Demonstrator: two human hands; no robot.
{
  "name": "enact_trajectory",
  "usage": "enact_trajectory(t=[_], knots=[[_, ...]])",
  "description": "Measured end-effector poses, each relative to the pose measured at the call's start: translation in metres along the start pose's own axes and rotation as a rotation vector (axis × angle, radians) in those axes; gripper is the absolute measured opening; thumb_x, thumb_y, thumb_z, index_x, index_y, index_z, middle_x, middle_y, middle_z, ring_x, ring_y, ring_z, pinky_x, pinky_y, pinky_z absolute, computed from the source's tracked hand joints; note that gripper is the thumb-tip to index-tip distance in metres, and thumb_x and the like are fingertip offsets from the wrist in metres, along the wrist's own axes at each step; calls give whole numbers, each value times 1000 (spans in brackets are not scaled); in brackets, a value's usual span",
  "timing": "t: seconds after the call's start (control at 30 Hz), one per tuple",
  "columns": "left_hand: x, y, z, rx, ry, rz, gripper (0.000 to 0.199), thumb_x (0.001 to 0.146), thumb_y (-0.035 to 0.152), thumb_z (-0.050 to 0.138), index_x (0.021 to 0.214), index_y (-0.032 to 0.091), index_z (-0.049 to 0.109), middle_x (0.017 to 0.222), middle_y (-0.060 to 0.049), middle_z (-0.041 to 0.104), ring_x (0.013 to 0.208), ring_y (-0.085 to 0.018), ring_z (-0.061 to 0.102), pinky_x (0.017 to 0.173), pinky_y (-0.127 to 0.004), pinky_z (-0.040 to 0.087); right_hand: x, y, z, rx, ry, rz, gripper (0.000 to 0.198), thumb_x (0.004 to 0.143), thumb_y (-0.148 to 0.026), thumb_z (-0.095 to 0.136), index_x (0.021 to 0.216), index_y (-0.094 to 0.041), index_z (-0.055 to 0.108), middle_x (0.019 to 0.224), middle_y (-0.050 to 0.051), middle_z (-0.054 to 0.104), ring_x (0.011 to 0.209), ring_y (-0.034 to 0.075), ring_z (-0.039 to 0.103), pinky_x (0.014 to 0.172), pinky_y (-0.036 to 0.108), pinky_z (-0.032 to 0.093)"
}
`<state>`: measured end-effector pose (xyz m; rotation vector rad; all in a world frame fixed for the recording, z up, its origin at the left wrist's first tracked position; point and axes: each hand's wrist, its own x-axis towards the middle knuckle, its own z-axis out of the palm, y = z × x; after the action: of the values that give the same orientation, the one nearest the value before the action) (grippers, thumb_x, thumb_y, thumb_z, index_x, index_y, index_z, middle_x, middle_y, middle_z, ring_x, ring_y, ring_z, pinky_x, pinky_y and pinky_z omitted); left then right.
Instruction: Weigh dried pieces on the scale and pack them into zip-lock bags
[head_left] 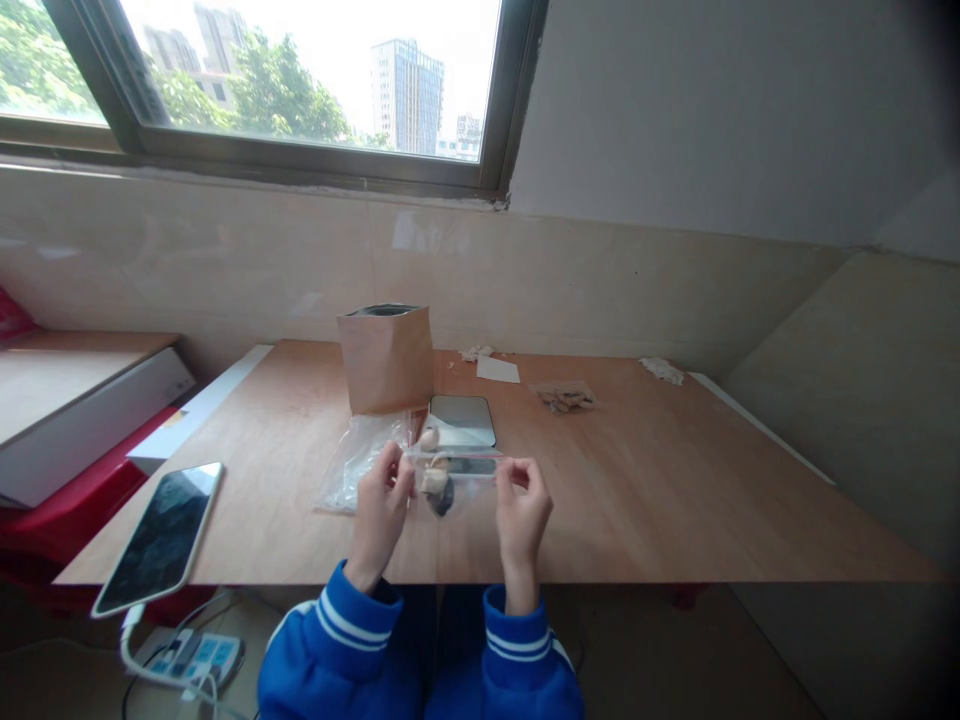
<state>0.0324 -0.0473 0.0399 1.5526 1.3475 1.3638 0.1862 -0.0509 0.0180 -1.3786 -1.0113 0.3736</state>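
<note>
Phone [161,537] on table [675,500] edge, left. Brown paper bag [386,360] and scale [462,421] behind. Both hands' fingers [401,478] pinch clear zip bag [450,480] (small pale pieces inside) above near edge.

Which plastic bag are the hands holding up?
The small clear bag pinched at its top edge between left hand and right hand. The crumpled bag lies flat beside the paper bag; another bag lies farther back.

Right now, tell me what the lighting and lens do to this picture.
Head view: daylight through the window blows out the sky; glare streaks the tiled wall and the phone screen. The table edges splay from wide-angle distortion, the right corners darken, and the small clear bag between both hands looks soft.
</note>
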Motion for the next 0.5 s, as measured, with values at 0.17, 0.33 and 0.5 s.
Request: enact_trajectory(t=[0.17, 0.33, 0.5], knots=[[2, -2, -9, -116, -119, -59, 35, 89, 50, 47, 70, 20, 46, 63, 3, 51, 59, -13, 50, 55, -24, 38, 5, -4, -10, 286, -24, 126, 33, 84, -51, 57, 78, -19, 51, 88, 8, 70, 61, 17, 65, 61, 31, 53], [5, -18, 9, -403, 103, -248, 37, 89, 54, 46, 86, 20, 59, 90, -4, 63, 81, -16, 59, 70, -27, 46, -5, -21, 3, 475, -42, 207, 34, 86, -53, 54, 85, -19, 50, 97, 9, 70, 63, 16, 67, 54, 27, 52], [5, -28, 26, -862, -145, -592, 54, 84, 64, 48, 109, 18, 63, 102, -10, 69, 84, -22, 65, 73, -33, 50, -12, -16, 18, 490, -120, 248, 34, 90, -53, 49, 89, -19, 52, 100, 9, 68, 67, 16, 67, 57, 28, 52]])
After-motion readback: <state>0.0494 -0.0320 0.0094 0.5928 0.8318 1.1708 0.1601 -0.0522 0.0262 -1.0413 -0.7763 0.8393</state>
